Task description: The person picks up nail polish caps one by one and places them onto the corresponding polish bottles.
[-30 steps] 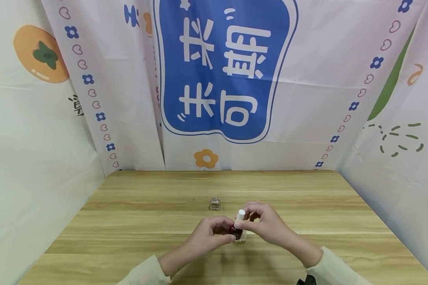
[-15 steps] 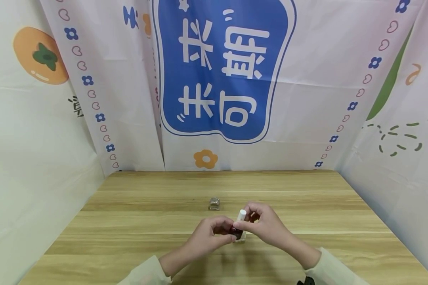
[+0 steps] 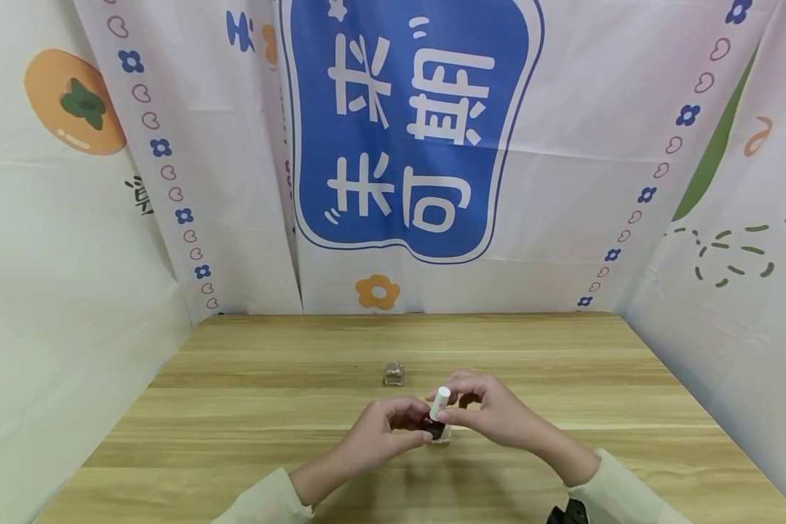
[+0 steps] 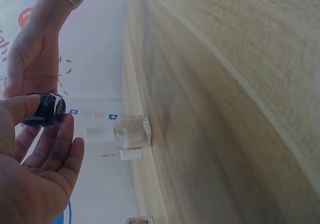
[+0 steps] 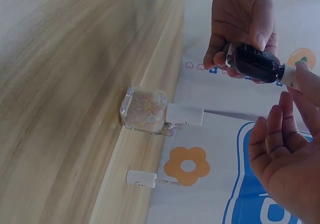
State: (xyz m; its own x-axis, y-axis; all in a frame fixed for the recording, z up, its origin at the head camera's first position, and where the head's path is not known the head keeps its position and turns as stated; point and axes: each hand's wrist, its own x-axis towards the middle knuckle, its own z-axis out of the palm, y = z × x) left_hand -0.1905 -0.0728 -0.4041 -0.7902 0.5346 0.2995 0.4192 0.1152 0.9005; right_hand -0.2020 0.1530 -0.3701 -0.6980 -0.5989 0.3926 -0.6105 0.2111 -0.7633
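Observation:
My left hand (image 3: 381, 435) holds a dark red nail polish bottle (image 3: 433, 426) by its body, between thumb and fingers, above the table. The bottle tilts, its white cap (image 3: 440, 402) pointing up and slightly right. On that cap, the thumb and fingers of my right hand (image 3: 493, 412) pinch near its lower end. The right wrist view shows the cap (image 5: 290, 77) seated at the neck of the dark bottle (image 5: 256, 63). Just beyond and below the hands, a clear bottle with pale glitter (image 5: 145, 109) stands upright, wearing its own white cap (image 5: 186, 115).
A small capless glass bottle (image 3: 394, 374) stands farther back on the wooden table (image 3: 268, 378). Near the glitter bottle, a loose white cap (image 5: 141, 179) stands with its brush upward; the hands hide it in the head view. Printed cloth (image 3: 563, 218) hangs behind the table.
My right fingers shift on the white cap, showing more of it, and the right wrist has moved slightly right. The left hand and the dark bottle stay nearly in place.

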